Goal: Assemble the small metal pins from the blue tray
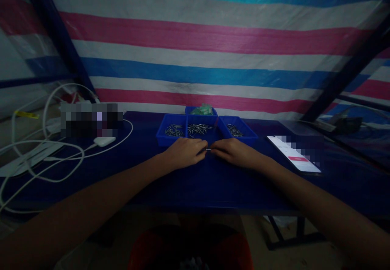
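Note:
My left hand (185, 152) and my right hand (234, 151) meet over the middle of the table, fingertips almost touching. Between them shows a thin, shiny metal pin (208, 150), pinched at either end by the closed fingers. Its exact kind is too small to make out. Just beyond the hands stand a left blue bin (164, 141), a middle blue bin (215, 133) and a right blue bin (248, 137), each with small metal pieces (198, 128) inside. My hands hide part of their front walls.
Behind these, another blue bin (190, 110) holds green plastic bags (204, 109). A phone (294, 154) lies to the right on the blue table (189, 189). White cables (82, 156) and a white adapter (104, 141) spread on the left. Below the table edge is a red container (138, 253).

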Motion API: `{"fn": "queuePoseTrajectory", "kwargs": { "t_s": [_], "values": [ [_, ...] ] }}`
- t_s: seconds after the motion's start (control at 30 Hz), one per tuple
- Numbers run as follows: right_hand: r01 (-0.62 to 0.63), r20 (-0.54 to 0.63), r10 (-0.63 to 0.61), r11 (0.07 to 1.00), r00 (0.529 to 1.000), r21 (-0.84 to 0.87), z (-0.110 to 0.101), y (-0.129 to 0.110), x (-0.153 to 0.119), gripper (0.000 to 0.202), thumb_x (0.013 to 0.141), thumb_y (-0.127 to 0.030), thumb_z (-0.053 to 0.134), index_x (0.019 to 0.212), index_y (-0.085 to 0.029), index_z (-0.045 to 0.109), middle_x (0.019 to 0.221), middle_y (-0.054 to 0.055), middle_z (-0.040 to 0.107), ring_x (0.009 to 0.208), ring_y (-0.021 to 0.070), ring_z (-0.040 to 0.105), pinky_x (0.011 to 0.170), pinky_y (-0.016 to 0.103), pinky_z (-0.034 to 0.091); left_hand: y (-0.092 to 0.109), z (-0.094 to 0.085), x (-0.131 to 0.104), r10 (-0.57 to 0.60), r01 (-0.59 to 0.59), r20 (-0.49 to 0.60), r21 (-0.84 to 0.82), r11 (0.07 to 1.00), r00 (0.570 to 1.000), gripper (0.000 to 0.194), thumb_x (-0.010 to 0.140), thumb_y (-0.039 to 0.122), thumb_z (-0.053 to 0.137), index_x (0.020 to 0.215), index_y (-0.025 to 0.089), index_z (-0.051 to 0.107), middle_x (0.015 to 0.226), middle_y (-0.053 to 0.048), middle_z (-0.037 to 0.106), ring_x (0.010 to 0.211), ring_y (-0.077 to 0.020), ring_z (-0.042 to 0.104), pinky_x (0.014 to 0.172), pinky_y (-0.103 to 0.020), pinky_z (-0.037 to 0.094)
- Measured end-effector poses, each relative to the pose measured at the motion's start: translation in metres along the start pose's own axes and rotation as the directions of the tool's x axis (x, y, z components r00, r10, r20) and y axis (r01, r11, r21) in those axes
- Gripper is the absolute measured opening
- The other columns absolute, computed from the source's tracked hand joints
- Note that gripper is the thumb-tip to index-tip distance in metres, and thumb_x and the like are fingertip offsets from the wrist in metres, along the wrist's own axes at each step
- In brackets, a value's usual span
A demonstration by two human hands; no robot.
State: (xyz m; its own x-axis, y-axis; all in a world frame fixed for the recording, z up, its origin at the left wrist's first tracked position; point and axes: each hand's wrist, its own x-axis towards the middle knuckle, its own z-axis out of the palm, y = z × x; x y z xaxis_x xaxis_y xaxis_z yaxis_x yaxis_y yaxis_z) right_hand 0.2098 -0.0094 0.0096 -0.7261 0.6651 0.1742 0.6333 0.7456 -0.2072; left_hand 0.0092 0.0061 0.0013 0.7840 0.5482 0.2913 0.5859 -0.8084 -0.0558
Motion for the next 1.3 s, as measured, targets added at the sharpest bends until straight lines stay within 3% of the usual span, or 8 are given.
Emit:
{"fn": "queuePoseTrajectory", "kwargs": {
  "t_s": [0.2,0.53,1.3],
  "values": [
    [-0.012,-0.004,0.012,0.999,1.0,-0.052,0.003,0.0026,0.0001,0.022,0.088,-0.027,0.037,0.086,-0.016,0.056,0.076,0.005,0.06,0.067,0.0128,0.054,0.063,0.024,0.037,0.0006,0.0005,-0.0001,-0.01,0.01,0.014,0.022,1.0,1.0,0.02,0.085,0.03,0.037,0.086,0.018,0.053,0.08,-0.001,0.06,0.069,-0.0133,0.056,0.056,-0.023,0.037],
    [-0.046,-0.038,0.041,0.992,0.998,-0.122,0.0001,0.0065,-0.0007,0.023,0.088,-0.024,0.035,0.094,-0.015,0.055,0.083,0.006,0.062,0.072,0.0148,0.056,0.066,0.025,0.037,0.0009,-0.0021,0.0005,-0.07,0.068,0.051,0.044,0.997,0.996,0.023,0.085,0.026,0.032,0.085,0.017,0.054,0.079,-0.002,0.062,0.065,-0.0138,0.056,0.053,-0.025,0.035],
    [-0.049,0.009,0.049,0.997,0.999,-0.065,0.0019,0.0056,-0.0012,0.011,0.082,-0.02,0.044,0.087,-0.017,0.052,0.075,0.003,0.059,0.065,0.0124,0.053,0.06,0.023,0.035,-0.0037,0.0012,0.0007,-0.041,0.038,0.083,0.04,0.998,0.996,0.013,0.083,0.024,0.041,0.084,0.017,0.052,0.079,-0.002,0.06,0.065,-0.0135,0.056,0.051,-0.024,0.034]
  ]
}}
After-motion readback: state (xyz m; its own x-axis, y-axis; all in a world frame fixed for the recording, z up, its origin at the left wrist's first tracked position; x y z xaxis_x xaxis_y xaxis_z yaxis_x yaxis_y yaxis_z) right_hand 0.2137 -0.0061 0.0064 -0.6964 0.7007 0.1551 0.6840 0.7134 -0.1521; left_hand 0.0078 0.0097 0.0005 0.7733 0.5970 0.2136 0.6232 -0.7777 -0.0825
